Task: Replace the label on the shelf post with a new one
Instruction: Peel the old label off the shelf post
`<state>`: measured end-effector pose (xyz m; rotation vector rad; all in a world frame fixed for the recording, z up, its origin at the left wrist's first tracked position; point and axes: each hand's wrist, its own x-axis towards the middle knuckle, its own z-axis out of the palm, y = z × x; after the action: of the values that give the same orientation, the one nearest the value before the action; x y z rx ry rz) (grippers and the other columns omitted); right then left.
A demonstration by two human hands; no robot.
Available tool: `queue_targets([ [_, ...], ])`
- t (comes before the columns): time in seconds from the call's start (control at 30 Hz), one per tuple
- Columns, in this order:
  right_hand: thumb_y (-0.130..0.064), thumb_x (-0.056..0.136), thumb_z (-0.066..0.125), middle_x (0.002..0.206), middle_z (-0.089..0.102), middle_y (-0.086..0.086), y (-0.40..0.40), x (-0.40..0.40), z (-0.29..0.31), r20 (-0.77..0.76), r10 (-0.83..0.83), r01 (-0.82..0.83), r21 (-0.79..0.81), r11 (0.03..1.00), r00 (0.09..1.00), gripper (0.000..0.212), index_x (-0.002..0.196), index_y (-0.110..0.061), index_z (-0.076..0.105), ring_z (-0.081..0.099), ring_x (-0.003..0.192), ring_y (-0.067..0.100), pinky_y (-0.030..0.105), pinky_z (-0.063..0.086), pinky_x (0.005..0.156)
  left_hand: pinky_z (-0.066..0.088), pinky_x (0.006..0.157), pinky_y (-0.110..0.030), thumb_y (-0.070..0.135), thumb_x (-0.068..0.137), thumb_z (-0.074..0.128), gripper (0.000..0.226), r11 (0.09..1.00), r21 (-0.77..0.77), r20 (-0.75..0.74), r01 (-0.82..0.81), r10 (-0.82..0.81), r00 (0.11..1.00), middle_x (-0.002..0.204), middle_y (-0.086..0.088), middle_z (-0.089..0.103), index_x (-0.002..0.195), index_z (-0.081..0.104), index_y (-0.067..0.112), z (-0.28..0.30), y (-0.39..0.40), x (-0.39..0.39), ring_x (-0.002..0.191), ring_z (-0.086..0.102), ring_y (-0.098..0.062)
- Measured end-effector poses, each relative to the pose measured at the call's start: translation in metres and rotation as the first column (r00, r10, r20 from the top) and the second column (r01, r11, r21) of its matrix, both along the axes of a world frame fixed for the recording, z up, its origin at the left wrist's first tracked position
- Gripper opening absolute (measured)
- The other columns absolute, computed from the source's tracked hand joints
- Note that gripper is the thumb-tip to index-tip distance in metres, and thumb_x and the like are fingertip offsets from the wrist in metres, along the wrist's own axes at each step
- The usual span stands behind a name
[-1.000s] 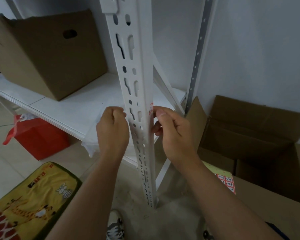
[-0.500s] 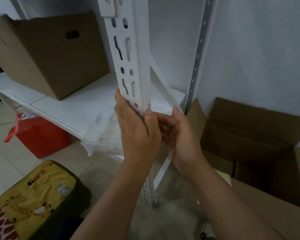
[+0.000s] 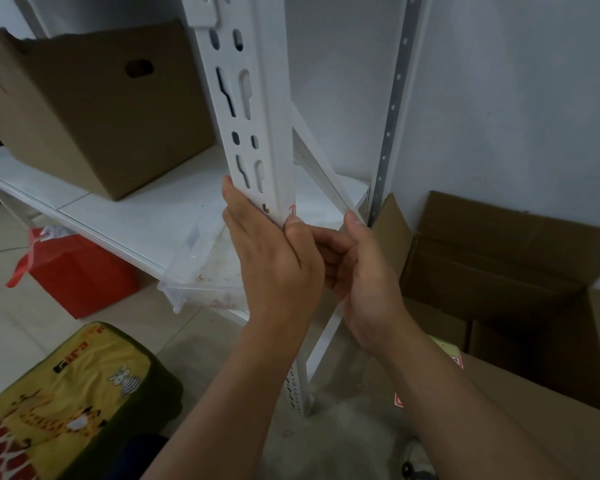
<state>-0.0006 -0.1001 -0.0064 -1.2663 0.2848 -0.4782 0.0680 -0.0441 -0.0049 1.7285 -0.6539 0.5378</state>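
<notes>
The white slotted metal shelf post [image 3: 253,109] stands upright at the front corner of the white shelf board [image 3: 146,209]. A small white label with red marks [image 3: 292,211] sits on the right face of this post, just above the thumbs; only its upper edge shows.

The left hand [image 3: 274,258] wraps around the post from the front and grasps it, with the thumb touching the post's corner just under the label. The right hand [image 3: 357,268] is behind it with curled fingers near the same place, but I cannot tell if it pinches the label or only touches the post.

To do this step well, I think the left hand should keep the post steady while the right hand presses or peels the label slowly from 1 edge, flat along the face, so it does not tear or wrinkle.
</notes>
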Motion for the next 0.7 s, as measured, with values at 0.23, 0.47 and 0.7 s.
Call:
queue_targets([
  [0.23,-0.064,0.079,0.032,0.111,0.072,0.006,-0.001,-0.001,0.0,0.01,0.022,-0.022,0.0,1.0,1.0,0.074,0.115,-0.011,0.069,0.065,0.108,0.019,0.043,0.044,0.103,0.035,0.084,-0.01,0.024,0.091,0.037,0.066,1.0,-0.019,-0.018,-0.005,0.004,1.0,0.131,-0.004,0.032,0.148,0.008,0.008,0.001,-0.002,-0.001,0.111,0.04,-0.014],
  [0.47,-0.064,0.09,0.027,0.117,0.069,0.003,-0.003,0.0,-0.002,0.024,0.001,0.0,-0.041,0.999,1.0,0.071,0.121,-0.013,0.065,0.063,0.113,0.017,0.045,0.041,0.107,0.029,0.081,0.005,0.025,0.089,0.035,0.066,0.999,-0.044,-0.021,0.023,-0.024,0.999,0.123,0.012,0.024,0.148,0.009,0.012,-0.001,-0.002,-0.001,0.106,0.036,0.007],
  [0.7,-0.058,0.085,0.027,0.121,0.068,-0.004,-0.01,0.0,-0.001,0.066,-0.156,0.155,0.025,0.988,0.986,0.062,0.117,-0.021,0.064,0.06,0.117,0.009,0.041,0.038,0.11,0.042,0.082,-0.012,0.032,0.088,0.033,0.063,0.998,-0.064,-0.009,-0.011,0.01,1.0,0.129,0.006,0.031,0.146,0.011,0.018,0.002,-0.003,-0.002,0.109,0.04,-0.008],
])
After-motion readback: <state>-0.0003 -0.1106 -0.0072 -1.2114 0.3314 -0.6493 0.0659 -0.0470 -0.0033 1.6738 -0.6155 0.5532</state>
